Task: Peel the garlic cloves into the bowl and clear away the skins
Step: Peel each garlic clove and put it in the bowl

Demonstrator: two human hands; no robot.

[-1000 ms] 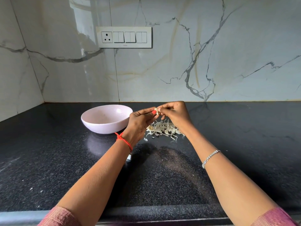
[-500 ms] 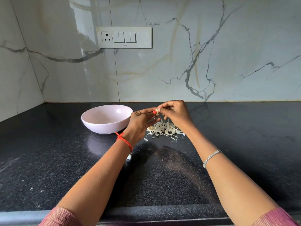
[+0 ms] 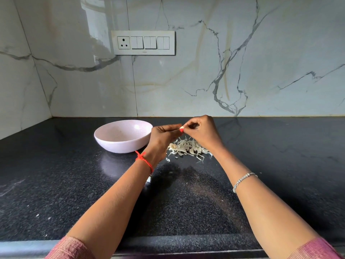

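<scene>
Here, in the head view, a black speckled desk (image 3: 56, 184) is seen running back to a wall (image 3: 186, 81) of glossy white marble tiles veined in grey. A second tiled wall meets it at the left corner. A white switch plate (image 3: 143, 43) with one socket and a row of switches is fixed to the back wall. Pale specks are scattered over the left part of the desk, and a dull sheen is reflected at its middle. A pale pink bowl (image 3: 119, 144) is set upright near the back of the desk, left of centre. Just to its right, a loose pile of garlic skins (image 3: 188, 148) is spread on the surface. Above that pile a small pale garlic clove (image 3: 181, 128), mostly hidden, is pinched between the fingertips of both hands. The left hand (image 3: 162, 136) is curled on it from the left, and the right hand (image 3: 203, 134) is closed on it from the right. A red thread (image 3: 144, 160) is tied at the left wrist and a silver bracelet (image 3: 243, 181) is worn on the right. Pink sleeves (image 3: 71, 247) are seen at the bottom edge.
</scene>
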